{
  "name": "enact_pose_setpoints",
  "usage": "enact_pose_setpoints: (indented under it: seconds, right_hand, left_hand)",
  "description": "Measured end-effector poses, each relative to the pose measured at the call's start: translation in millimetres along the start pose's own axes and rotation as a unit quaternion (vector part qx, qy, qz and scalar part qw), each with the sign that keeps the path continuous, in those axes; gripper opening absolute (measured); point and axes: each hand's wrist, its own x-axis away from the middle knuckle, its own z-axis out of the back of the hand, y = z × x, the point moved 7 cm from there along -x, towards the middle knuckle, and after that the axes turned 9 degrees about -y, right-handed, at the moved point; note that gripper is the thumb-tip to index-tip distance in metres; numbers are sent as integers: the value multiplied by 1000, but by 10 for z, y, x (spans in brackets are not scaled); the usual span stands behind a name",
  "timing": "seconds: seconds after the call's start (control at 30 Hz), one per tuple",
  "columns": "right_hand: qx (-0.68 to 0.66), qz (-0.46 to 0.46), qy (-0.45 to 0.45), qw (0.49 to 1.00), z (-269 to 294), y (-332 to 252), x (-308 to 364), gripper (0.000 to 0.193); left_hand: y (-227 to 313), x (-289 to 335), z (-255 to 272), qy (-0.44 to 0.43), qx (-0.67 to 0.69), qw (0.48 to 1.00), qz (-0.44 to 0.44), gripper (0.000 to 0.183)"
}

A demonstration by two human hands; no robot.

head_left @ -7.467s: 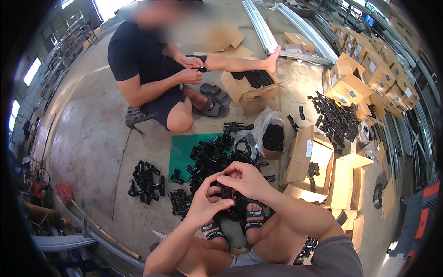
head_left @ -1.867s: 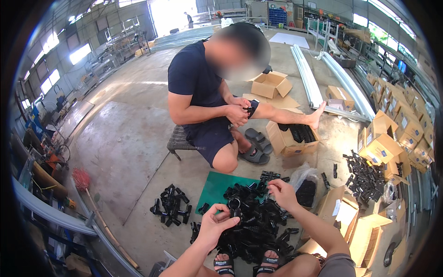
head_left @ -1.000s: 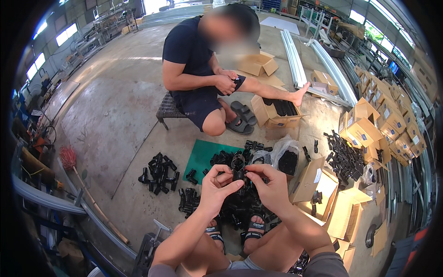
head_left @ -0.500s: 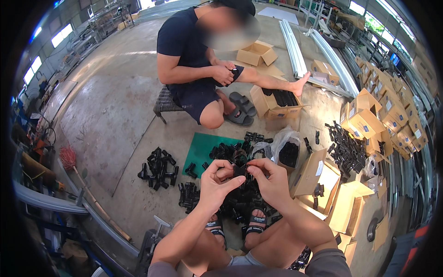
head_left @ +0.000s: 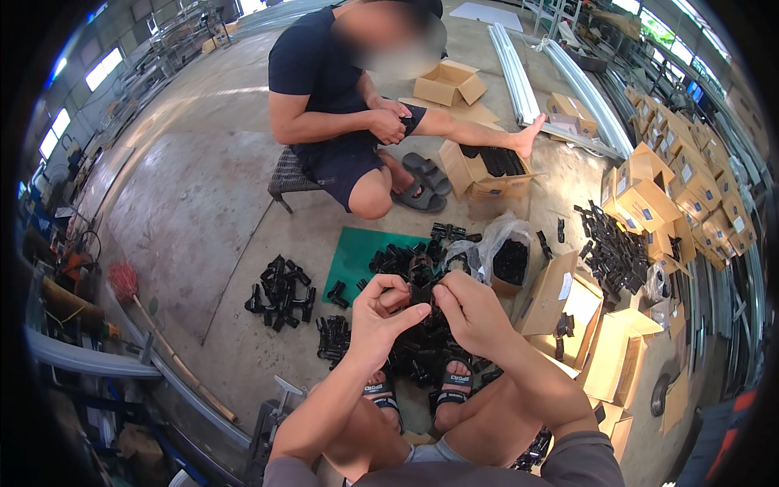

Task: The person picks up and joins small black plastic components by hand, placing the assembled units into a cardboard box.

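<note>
Between my two hands is a small black plastic fitting, held up over the piles on the floor. My left hand grips its left side, fingers curled and thumb stretched along its lower edge. On the other side, my right hand pinches the fitting between thumb and bent forefinger. Its exact shape is partly covered by my fingers. Below lies a pile of similar black fittings, around my sandalled feet. A separate heap of black tube-shaped fittings lies to the left, beside a green sheet.
Opposite me a seated person works on a small dark piece with both hands. An open carton of black parts stands beside their outstretched leg. At right are open cartons, a spread of black fittings and stacked boxes. A broom lies left.
My right hand has turned, its knuckles rolling up and inward over the fitting. My left hand has barely moved. The view has shifted slightly; the other person leans a little further left.
</note>
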Motion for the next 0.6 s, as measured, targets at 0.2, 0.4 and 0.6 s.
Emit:
enact_pose_setpoints:
  seconds: [0.2,0.4,0.6]
  right_hand:
    - [-82,-37,9,996,68,-93,22,12]
    - [29,51,35,998,16,16,7,14]
    - [-82,5,52,995,96,-155,15,13]
  left_hand:
    - [20,-13,-8,5,45,999,21,37]
    - [-23,-3,-6,-23,53,998,22,37]
    - [-54,-4,-17,-35,98,994,43,37]
